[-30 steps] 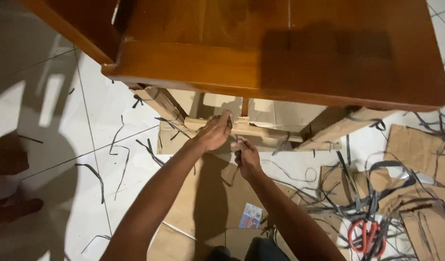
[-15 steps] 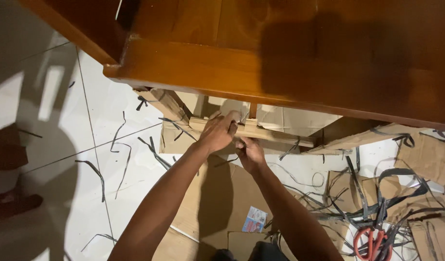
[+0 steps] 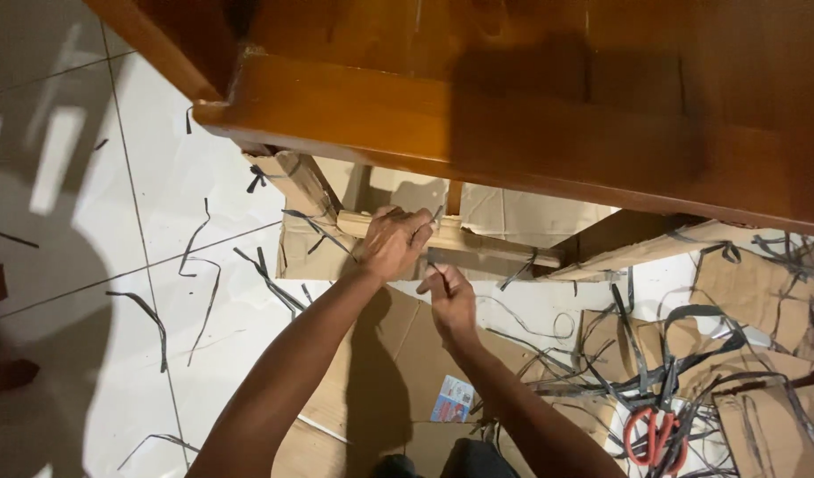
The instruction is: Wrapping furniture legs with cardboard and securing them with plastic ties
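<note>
Left hand (image 3: 394, 241) gripping cardboard-wrapped crossbar (image 3: 478, 243); right hand (image 3: 449, 296) pinching black strap (image 3: 439, 276). Most wrapping lying stripped on floor (image 3: 159, 177); crossbar remaining.

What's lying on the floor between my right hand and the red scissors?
In the head view, flattened cardboard and tangled black strapping strips lie between the right hand and red scissors.

White tiled floor (image 3: 80, 177) across left of frame, dark grout lines, soft shadows at lower left; glossy brown wooden furniture (image 3: 513, 97) filling the top; flattened cardboard (image 3: 398, 354) lower centre; black strap offcuts (image 3: 655, 363) scattered lower right
</note>
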